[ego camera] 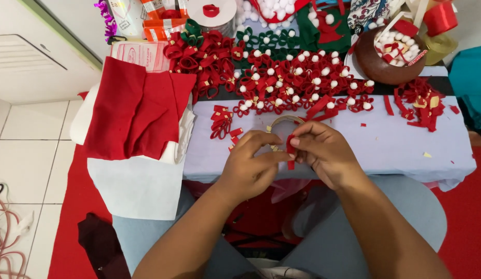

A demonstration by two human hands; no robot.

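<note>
While both hands pinch a red strip (290,147), the table (395,150) sits on tiles (28,134).

A home craft corner is suggested: felt flowers (297,82) heaped at upper centre, tiled floor (28,150) at left.

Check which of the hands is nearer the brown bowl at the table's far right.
Right. The right hand lies below and left of the brown bowl; the left hand sits further left, beyond the red strip both pinch.
</note>
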